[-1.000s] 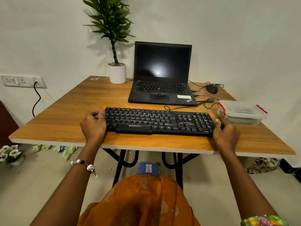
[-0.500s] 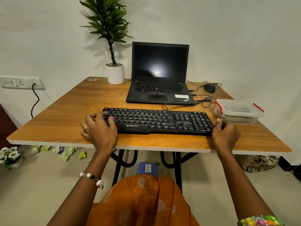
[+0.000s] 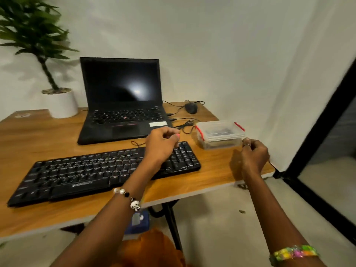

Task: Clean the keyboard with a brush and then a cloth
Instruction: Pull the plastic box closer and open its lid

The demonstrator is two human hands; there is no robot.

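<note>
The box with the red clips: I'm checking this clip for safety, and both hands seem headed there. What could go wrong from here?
1. The box sits near the table's right edge; a tug on a clip might slide it off.
2. The left hand hangs over the keyboard and could press or drag it.
3. Loose cables lie just left of the box and might snag a finger. The right hand holds nothing.
</note>
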